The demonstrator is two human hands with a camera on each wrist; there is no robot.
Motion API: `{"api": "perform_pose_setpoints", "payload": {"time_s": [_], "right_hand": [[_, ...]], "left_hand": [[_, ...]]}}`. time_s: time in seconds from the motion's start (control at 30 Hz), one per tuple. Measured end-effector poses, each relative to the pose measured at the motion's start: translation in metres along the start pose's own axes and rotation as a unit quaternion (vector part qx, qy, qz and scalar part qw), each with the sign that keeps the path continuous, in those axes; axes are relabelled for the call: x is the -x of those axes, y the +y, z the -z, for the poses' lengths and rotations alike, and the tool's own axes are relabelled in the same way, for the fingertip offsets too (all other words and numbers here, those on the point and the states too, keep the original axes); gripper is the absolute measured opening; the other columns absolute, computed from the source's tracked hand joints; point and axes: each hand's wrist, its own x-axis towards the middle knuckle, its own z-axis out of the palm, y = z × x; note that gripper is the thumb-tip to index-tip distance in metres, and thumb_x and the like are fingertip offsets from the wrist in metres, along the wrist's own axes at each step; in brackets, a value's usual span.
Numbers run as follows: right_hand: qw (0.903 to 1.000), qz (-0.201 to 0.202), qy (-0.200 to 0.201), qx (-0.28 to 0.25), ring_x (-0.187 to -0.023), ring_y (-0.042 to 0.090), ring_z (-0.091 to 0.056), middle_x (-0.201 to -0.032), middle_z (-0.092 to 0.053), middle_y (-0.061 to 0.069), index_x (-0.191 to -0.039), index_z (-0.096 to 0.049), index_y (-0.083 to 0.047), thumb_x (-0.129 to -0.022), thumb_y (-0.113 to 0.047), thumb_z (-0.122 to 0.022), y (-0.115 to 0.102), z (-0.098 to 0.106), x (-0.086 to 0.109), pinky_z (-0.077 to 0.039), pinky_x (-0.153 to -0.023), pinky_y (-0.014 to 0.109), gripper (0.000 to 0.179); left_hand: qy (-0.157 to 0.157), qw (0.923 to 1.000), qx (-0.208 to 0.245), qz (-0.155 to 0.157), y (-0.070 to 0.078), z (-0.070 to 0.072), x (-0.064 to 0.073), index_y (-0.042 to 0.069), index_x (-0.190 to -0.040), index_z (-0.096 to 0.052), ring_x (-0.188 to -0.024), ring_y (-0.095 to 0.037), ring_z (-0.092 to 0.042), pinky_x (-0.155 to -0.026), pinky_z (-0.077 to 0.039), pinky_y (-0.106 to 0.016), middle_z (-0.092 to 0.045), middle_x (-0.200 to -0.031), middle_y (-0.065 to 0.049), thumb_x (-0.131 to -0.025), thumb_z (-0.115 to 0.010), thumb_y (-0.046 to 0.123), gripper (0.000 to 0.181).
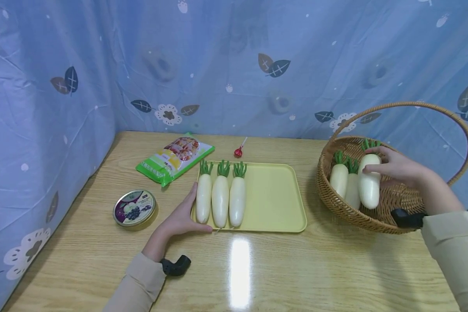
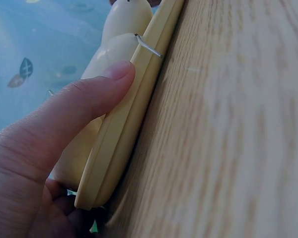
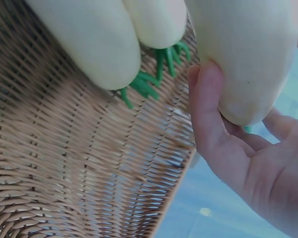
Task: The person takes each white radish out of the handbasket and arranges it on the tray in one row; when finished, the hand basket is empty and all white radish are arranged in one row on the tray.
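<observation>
- A person's right hand (image 1: 399, 167) grips a white radish (image 1: 369, 190) by its leafy end inside a wicker basket (image 1: 333, 206), set at 3 o'clock from the tray.
- Two more radishes (image 1: 338, 181) lie on the basket's 9 o'clock side, beside the held one.
- The left hand (image 1: 181, 219) grasps the yellow tray (image 1: 274, 197) at its 8 o'clock corner, thumb on the rim.
- Three radishes (image 1: 220, 201) line the tray's 9 o'clock half, leaves toward 12; a thin root crosses the rim near the thumb.
- Around the tray on the wooden table (image 1: 316, 268): a round tin (image 1: 134, 208) at 9 o'clock, a green-and-white bag (image 1: 175, 158) at 10, a red lollipop (image 1: 238, 152) at 12.
</observation>
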Motion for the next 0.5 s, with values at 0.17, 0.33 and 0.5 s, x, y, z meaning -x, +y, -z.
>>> {"api": "perform_pose_setpoints", "payload": {"time_s": [0.17, 0.33, 0.5], "right_hand": [[1.0000, -0.001, 0.001, -0.006, -0.113, 0.053, -0.034, -0.131, -0.018, 0.040, -0.142, -0.001, 0.005, -0.094, -0.023, -0.050, -0.005, -0.002, 0.003, -0.050, -0.079, 0.051, 0.074], [0.9999, 0.008, 0.008, -0.009, -0.112, 0.048, -0.038, -0.131, -0.020, 0.037, -0.142, -0.002, 0.004, -0.095, -0.023, -0.049, -0.012, -0.007, 0.008, -0.050, -0.080, 0.049, 0.072], [0.9998, 0.015, 0.013, -0.007, -0.112, 0.046, -0.038, -0.132, -0.020, 0.036, -0.143, -0.002, 0.004, -0.095, -0.023, -0.049, -0.018, -0.014, 0.011, -0.051, -0.079, 0.048, 0.072]], "left_hand": [[0.010, 0.9999, -0.009, -0.004, -0.025, -0.005, -0.007, 0.004, -0.145, 0.008, -0.138, -0.030, -0.001, -0.110, -0.008, -0.048, 0.004, -0.152, -0.015, -0.058, -0.087, 0.026, 0.131], [0.008, 0.9999, -0.010, -0.005, -0.023, -0.004, -0.007, 0.004, -0.145, 0.008, -0.137, -0.030, -0.001, -0.109, -0.008, -0.048, 0.004, -0.152, -0.016, -0.059, -0.087, 0.028, 0.131], [0.008, 0.9998, -0.016, -0.002, -0.026, -0.005, -0.008, 0.004, -0.145, 0.009, -0.137, -0.031, -0.001, -0.109, -0.009, -0.048, 0.005, -0.152, -0.016, -0.059, -0.087, 0.025, 0.131]]}}
